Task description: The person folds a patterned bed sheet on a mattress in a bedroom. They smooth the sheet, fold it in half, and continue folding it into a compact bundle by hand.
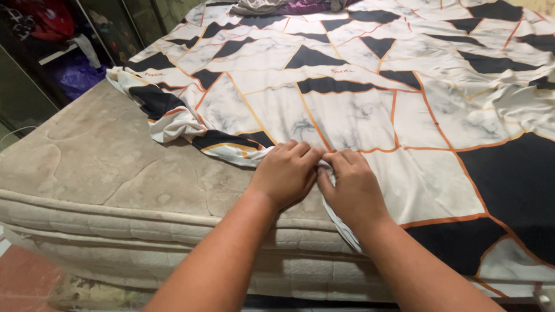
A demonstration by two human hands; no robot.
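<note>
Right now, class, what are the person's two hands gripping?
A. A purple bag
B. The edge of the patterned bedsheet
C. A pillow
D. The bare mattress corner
B: the left hand and right hand pinch the edge of the bedsheet, beside the uncovered part of the mattress.

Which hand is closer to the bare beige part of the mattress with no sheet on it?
Left. The left hand pinches the patterned white, black and orange bed sheet right at the edge of the bare beige quilted mattress. The right hand sits farther in, over the sheet.
</note>
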